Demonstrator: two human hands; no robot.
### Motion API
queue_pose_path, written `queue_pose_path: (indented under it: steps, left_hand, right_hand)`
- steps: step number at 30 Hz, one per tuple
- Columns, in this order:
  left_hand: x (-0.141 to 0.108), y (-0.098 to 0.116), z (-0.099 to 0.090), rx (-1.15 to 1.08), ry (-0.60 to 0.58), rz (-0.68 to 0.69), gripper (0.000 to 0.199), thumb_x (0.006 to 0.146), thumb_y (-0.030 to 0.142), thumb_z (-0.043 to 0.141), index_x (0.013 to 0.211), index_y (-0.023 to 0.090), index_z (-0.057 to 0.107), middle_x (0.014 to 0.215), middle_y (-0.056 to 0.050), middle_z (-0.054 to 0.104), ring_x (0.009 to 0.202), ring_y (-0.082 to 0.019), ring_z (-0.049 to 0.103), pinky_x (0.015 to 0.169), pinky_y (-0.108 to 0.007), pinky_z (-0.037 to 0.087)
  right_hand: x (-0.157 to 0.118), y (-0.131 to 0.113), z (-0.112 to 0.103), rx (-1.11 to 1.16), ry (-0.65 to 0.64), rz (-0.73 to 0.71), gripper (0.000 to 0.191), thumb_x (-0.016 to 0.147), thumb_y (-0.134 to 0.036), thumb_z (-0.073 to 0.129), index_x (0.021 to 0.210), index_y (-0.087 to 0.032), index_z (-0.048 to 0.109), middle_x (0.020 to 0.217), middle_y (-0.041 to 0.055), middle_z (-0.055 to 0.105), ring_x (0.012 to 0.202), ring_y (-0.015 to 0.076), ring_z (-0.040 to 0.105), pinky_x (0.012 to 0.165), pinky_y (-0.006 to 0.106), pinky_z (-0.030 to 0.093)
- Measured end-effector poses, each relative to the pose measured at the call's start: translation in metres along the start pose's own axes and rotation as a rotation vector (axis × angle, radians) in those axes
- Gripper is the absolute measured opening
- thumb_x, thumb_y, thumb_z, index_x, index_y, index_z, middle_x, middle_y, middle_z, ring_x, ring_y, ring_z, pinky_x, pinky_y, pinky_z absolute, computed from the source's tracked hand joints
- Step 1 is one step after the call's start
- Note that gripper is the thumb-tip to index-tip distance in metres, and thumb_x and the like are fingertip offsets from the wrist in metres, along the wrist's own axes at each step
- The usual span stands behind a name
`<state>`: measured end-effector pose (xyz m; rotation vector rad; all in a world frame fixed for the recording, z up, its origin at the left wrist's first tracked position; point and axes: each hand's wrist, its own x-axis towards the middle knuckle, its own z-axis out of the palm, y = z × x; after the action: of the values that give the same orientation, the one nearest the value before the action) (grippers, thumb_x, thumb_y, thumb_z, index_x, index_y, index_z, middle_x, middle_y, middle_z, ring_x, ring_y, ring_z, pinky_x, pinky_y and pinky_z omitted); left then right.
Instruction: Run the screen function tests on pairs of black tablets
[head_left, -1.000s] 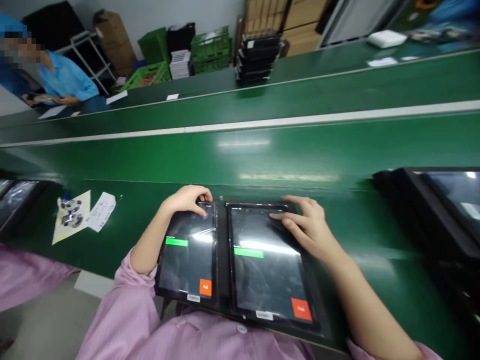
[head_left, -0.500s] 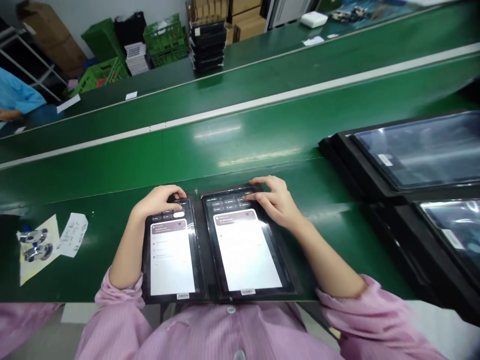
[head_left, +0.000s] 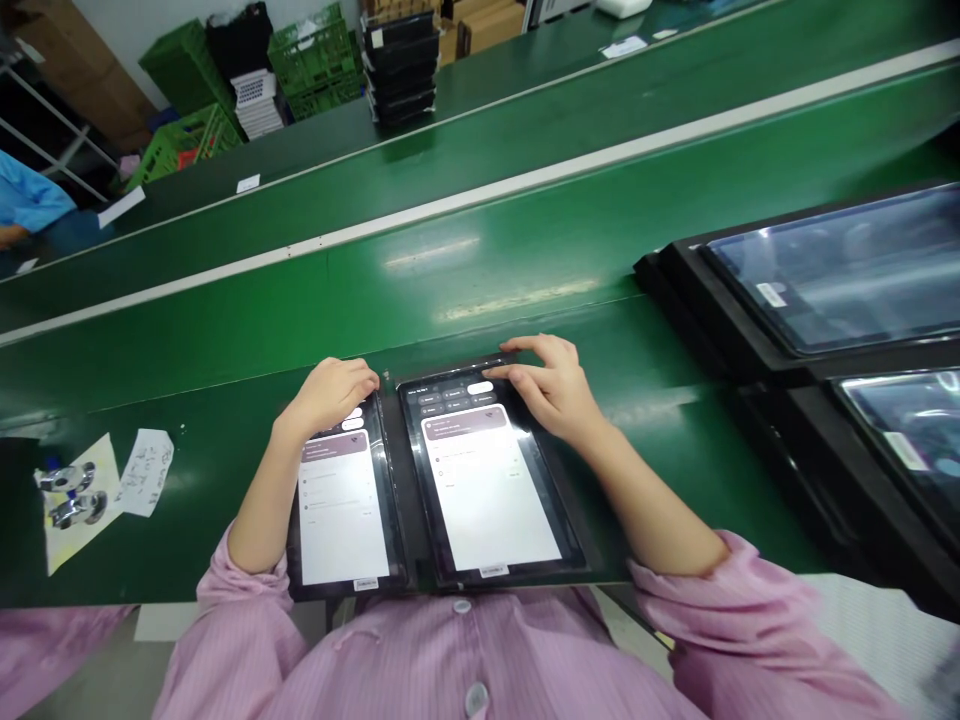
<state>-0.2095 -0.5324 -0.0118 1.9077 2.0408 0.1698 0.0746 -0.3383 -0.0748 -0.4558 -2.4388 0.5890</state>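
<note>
The right tablet runs lengthwise bodyward from the loose right hand; left hand curls atop left tablet, grip unclear.

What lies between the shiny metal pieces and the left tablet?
In the head view, rightward from the metal pieces: yellowish paper, a white handwritten note, green tabletop, then the left forearm, overlapping the left tablet.

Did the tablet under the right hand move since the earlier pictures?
No: that tablet keeps its upper left corner beside the small pale dot on the green table; the camera shifted.
</note>
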Motion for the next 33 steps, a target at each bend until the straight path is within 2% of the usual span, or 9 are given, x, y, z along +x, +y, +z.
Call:
queue_pose_path:
  steps: [5, 8, 13, 16, 18, 23, 28, 30, 33]
  left_hand:
    - [0.005, 0.003, 0.001, 0.034, 0.081, 0.066, 0.071, 0.100, 0.061, -0.001, 0.082, 0.022, 0.056, 0.082, -0.003, 0.065, 0.075, -0.019, 0.057, 0.098, -0.046, 0.034]
    - [0.004, 0.005, -0.004, -0.023, 0.119, 0.066, 0.079, 0.094, 0.068, -0.011, 0.081, 0.023, 0.052, 0.079, -0.002, 0.064, 0.072, -0.020, 0.055, 0.098, -0.047, 0.034]
    - [0.005, 0.006, -0.002, 0.019, 0.083, 0.034, 0.072, 0.100, 0.063, 0.000, 0.081, 0.023, 0.058, 0.083, -0.003, 0.066, 0.078, -0.022, 0.059, 0.097, -0.047, 0.034]
    - [0.003, 0.007, -0.002, 0.020, 0.055, 0.020, 0.067, 0.102, 0.058, 0.011, 0.088, 0.024, 0.066, 0.092, -0.005, 0.071, 0.089, -0.024, 0.063, 0.100, -0.048, 0.033]
    - [-0.001, 0.009, -0.003, 0.003, 0.044, 0.018, 0.064, 0.104, 0.054, 0.014, 0.102, 0.024, 0.070, 0.104, -0.005, 0.073, 0.099, -0.025, 0.064, 0.106, -0.050, 0.029]
    - [-0.010, 0.017, 0.000, -0.078, -0.039, 0.059, 0.058, 0.105, 0.051, 0.018, 0.132, 0.030, 0.065, 0.125, -0.005, 0.069, 0.119, -0.026, 0.058, 0.117, -0.051, 0.021]
    - [-0.011, 0.017, 0.007, -0.088, -0.080, 0.056, 0.054, 0.105, 0.049, 0.021, 0.133, 0.034, 0.065, 0.123, -0.005, 0.066, 0.119, -0.026, 0.057, 0.119, -0.053, 0.019]
    - [-0.012, 0.014, 0.007, -0.074, -0.095, 0.065, 0.054, 0.105, 0.048, 0.020, 0.132, 0.035, 0.065, 0.124, -0.005, 0.065, 0.119, -0.026, 0.056, 0.118, -0.053, 0.022]
    - [-0.014, 0.006, 0.009, -0.044, -0.133, 0.064, 0.052, 0.105, 0.049, 0.023, 0.137, 0.034, 0.062, 0.130, -0.006, 0.059, 0.119, -0.027, 0.052, 0.111, -0.050, 0.033]
  right_hand:
    - [0.001, -0.002, -0.002, 0.017, -0.015, 0.073, 0.054, 0.106, -0.045, 0.028, 0.100, -0.028, 0.079, 0.119, 0.0087, 0.062, 0.113, 0.0305, 0.055, 0.103, 0.051, 0.035]
    - [0.003, -0.002, -0.003, 0.070, 0.038, 0.118, 0.054, 0.107, -0.046, 0.028, 0.102, -0.024, 0.076, 0.110, 0.0099, 0.064, 0.106, 0.0289, 0.059, 0.097, 0.046, 0.041]
    - [0.004, 0.001, 0.003, 0.072, 0.083, 0.262, 0.041, 0.105, -0.042, 0.036, 0.094, -0.019, 0.068, 0.088, 0.0098, 0.064, 0.087, 0.0270, 0.061, 0.081, 0.039, 0.047]
    - [0.002, -0.001, 0.006, -0.021, 0.035, 0.329, 0.037, 0.104, -0.039, 0.039, 0.087, -0.019, 0.065, 0.083, 0.0099, 0.061, 0.083, 0.0276, 0.060, 0.077, 0.039, 0.047]
    - [0.000, -0.007, 0.007, -0.085, 0.001, 0.344, 0.037, 0.104, -0.037, 0.039, 0.084, -0.019, 0.065, 0.082, 0.0103, 0.059, 0.083, 0.0282, 0.059, 0.076, 0.039, 0.047]
    - [-0.002, -0.020, 0.009, -0.079, -0.015, 0.376, 0.034, 0.102, -0.033, 0.041, 0.086, -0.018, 0.067, 0.087, 0.0112, 0.058, 0.090, 0.0288, 0.057, 0.082, 0.041, 0.047]
    - [0.001, -0.011, 0.009, 0.314, 0.053, 0.477, 0.037, 0.100, -0.043, 0.044, 0.087, -0.018, 0.068, 0.088, 0.0081, 0.059, 0.091, 0.0258, 0.059, 0.088, 0.041, 0.047]
    - [0.002, -0.010, 0.009, 0.605, 0.112, 0.515, 0.041, 0.097, -0.054, 0.049, 0.091, -0.019, 0.068, 0.093, 0.0073, 0.062, 0.095, 0.0252, 0.060, 0.091, 0.040, 0.047]
    - [0.004, -0.014, 0.010, 1.102, 0.156, 0.551, 0.050, 0.090, -0.064, 0.060, 0.110, -0.020, 0.068, 0.107, 0.0064, 0.065, 0.103, 0.0247, 0.061, 0.096, 0.038, 0.049]
